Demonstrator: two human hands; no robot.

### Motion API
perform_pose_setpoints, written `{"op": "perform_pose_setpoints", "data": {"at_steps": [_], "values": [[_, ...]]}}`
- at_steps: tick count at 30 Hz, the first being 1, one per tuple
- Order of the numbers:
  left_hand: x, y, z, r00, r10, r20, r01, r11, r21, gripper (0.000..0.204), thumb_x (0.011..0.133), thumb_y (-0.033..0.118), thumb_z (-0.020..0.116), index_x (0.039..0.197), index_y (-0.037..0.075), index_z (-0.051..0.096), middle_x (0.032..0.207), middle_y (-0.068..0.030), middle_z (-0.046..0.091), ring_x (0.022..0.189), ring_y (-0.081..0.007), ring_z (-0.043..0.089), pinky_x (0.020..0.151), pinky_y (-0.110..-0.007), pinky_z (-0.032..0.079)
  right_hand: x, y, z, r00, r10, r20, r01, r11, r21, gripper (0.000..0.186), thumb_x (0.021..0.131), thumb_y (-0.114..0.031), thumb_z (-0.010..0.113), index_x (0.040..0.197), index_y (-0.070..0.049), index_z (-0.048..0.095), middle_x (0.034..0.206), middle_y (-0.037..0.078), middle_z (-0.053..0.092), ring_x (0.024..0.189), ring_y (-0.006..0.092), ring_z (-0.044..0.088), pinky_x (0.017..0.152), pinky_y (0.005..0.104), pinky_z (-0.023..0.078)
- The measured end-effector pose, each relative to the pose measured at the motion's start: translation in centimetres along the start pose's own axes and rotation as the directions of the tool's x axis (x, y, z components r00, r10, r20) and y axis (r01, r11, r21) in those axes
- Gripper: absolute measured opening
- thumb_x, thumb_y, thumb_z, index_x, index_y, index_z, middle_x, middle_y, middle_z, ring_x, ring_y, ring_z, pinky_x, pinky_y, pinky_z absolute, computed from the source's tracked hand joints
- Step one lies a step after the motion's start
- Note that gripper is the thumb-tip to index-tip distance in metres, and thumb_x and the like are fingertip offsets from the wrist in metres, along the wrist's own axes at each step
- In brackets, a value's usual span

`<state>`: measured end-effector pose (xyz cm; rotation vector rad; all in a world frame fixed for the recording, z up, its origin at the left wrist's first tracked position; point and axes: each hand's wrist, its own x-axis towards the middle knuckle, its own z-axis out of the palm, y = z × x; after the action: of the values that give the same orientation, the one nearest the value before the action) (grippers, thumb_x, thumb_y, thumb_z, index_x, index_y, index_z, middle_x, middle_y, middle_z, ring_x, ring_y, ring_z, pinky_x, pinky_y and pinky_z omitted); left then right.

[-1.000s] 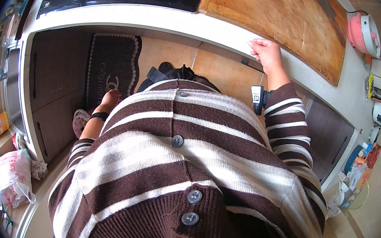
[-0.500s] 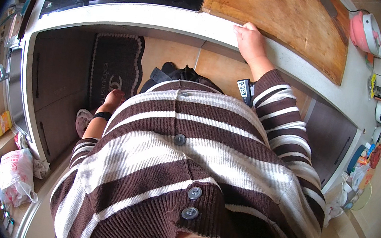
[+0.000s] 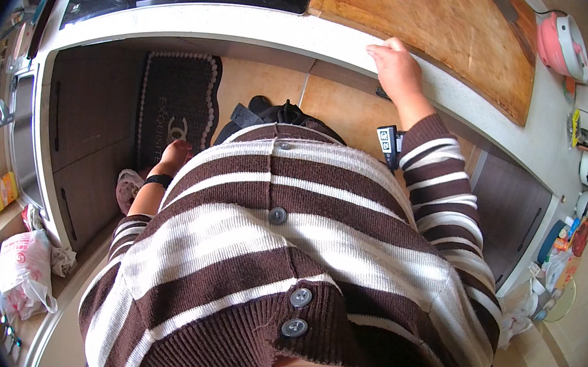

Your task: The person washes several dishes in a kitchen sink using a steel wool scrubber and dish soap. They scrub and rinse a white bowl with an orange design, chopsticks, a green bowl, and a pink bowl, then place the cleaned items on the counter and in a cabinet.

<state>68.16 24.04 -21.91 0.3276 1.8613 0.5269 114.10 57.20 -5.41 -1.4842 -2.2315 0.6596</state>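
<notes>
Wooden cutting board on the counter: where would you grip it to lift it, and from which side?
Probably by its near long edge, from the person's side. The wooden cutting board lies flat on the white counter, so only its edges offer a hold. That edge sits just behind the right hand resting on the counter's rim; the pink appliance crowds the right end.

The cardigan (image 3: 285,256) is brown with cream stripes and grey buttons. Beyond it, the table (image 3: 254,28) is white, carrying a tan wooden board (image 3: 431,24); right of the board sits a pink cooker (image 3: 564,44). The mat (image 3: 178,107) is dark brown.
</notes>
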Motion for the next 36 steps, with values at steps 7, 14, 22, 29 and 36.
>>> {"op": "perform_pose_setpoints", "data": {"at_steps": [7, 14, 22, 29, 36], "values": [[-0.6, 0.0, 0.3, 0.999, 0.013, 0.033, -0.014, 1.000, 0.015, 0.023, 0.079, 0.006, 0.041, 0.092, 0.004, 0.060, 0.077, -0.0106, 0.062, 0.072, -0.0191, 0.061, 0.064, -0.029, 0.048, -2.0, 2.6, -0.5, 0.982, 0.035, -0.185, -0.028, 0.999, 0.041, 0.013, 0.076, -0.015, 0.062, 0.087, -0.013, 0.067, 0.074, 0.008, 0.053, 0.071, 0.0211, 0.055, 0.065, 0.0293, 0.045], [-0.2, 0.1, -0.2, 0.999, -0.042, 0.033, 0.042, 0.999, -0.009, 0.019, 0.079, 0.005, 0.044, 0.090, 0.006, 0.060, 0.076, -0.0082, 0.062, 0.070, -0.0176, 0.060, 0.064, -0.028, 0.047, -2.3, 3.1, 1.2, 0.968, 0.039, -0.248, -0.033, 0.999, 0.027, 0.012, 0.076, -0.016, 0.060, 0.086, -0.013, 0.067, 0.077, 0.009, 0.055, 0.071, 0.0245, 0.056, 0.066, 0.0324, 0.046], [-1.5, 0.8, 0.0, 0.996, 0.071, 0.049, -0.077, 0.991, 0.114, 0.019, 0.080, 0.007, 0.042, 0.087, 0.007, 0.060, 0.075, -0.0069, 0.062, 0.070, -0.0172, 0.060, 0.063, -0.028, 0.047, -2.2, 2.4, 1.5, 0.972, 0.045, -0.230, -0.040, 0.999, 0.028, 0.012, 0.077, -0.019, 0.059, 0.084, -0.014, 0.067, 0.080, 0.009, 0.057, 0.072, 0.0255, 0.057, 0.064, 0.0346, 0.047], [-0.7, 0.5, 0.3, 0.998, 0.052, -0.044, -0.042, 0.977, 0.209, 0.020, 0.080, 0.008, 0.042, 0.088, 0.007, 0.060, 0.080, -0.0074, 0.063, 0.073, -0.0181, 0.061, 0.066, -0.029, 0.047, -2.3, 1.4, 1.8, 0.971, 0.022, -0.236, -0.017, 1.000, 0.025, 0.012, 0.075, -0.014, 0.061, 0.085, -0.010, 0.067, 0.078, 0.009, 0.057, 0.070, 0.0235, 0.058, 0.064, 0.0317, 0.047], [3.2, -3.4, -2.0, 0.883, 0.444, 0.152, -0.433, 0.643, 0.632, 0.017, 0.078, 0.013, 0.047, 0.084, 0.008, 0.062, 0.085, -0.0085, 0.064, 0.081, -0.0227, 0.061, 0.072, -0.031, 0.048, -2.0, 0.6, 2.4, 0.971, -0.033, -0.238, 0.053, 0.996, 0.075, 0.009, 0.075, -0.014, 0.061, 0.081, -0.009, 0.066, 0.080, 0.009, 0.061, 0.071, 0.0250, 0.060, 0.064, 0.0320, 0.049]]}}
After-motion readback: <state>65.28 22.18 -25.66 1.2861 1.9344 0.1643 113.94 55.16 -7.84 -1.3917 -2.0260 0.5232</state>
